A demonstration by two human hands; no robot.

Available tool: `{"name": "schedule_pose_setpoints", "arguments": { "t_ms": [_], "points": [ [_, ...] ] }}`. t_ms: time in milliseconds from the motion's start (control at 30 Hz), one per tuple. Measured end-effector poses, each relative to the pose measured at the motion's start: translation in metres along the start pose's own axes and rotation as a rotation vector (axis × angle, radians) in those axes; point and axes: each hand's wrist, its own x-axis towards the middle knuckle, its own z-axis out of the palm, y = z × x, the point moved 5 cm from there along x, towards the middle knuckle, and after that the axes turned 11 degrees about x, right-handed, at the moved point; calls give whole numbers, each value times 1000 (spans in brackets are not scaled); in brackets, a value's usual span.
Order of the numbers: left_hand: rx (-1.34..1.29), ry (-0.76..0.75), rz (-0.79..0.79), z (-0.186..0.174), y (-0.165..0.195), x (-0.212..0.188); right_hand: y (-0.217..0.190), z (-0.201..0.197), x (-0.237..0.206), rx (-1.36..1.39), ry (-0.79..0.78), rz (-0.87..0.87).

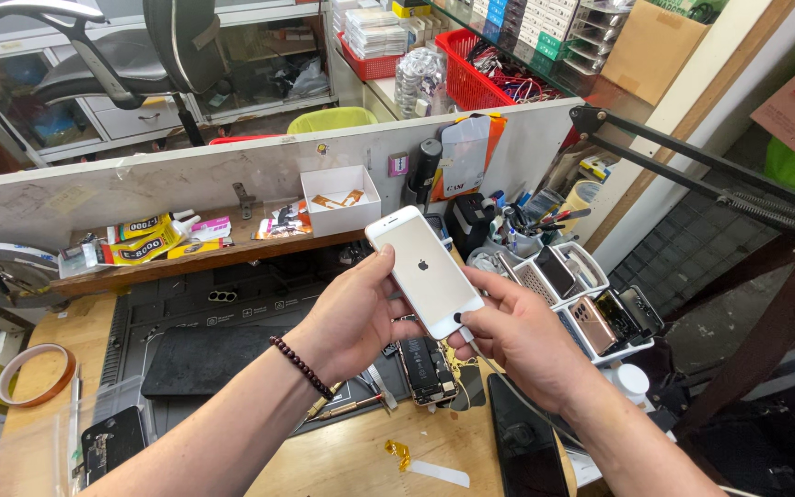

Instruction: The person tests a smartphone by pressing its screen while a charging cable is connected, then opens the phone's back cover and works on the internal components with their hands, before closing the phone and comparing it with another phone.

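**White smartphone held up in both hands over the repair desk**

Start at the far left of your desk (39, 368): a roll of amber tape (37, 373) lies flat on the wood, and glue tubes in yellow packaging (144, 241) sit on the low shelf behind, likely parked there to stay within reach but off the work area. The dark repair mat (204, 359) covers the middle of the desk, and an opened phone (425, 368) with its insides showing lies at the mat's right end, just below your hands.

Your left hand (347, 317), with a bead bracelet at the wrist, closes its grip on the left edge of the white smartphone (423, 269), thumb against the side. The phone is tilted towards you, screen lit white with a small dark logo, raised above the desk, probably so you can read it.

Your right hand (517, 336) pinches the phone's lower end, fingers together around a white cable plug (465, 333) seated there; this grip seems to steady the connector.

To the right, a white tray (591, 308) holds several phones standing on edge.
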Motion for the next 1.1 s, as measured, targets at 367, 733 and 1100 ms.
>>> {"name": "schedule_pose_setpoints", "arguments": {
  "t_ms": [367, 733, 1100],
  "points": [
    [-17, -23, 17, 1, 1, 0, 5, -2, 1, -44, 33, -51],
    [40, -66, -20, 5, -11, 0, -24, 11, 0, -574, 68, -223],
    [42, -109, -33, 12, -17, -5, -31, 41, -13, -908, 293, -307]
  ]
}}
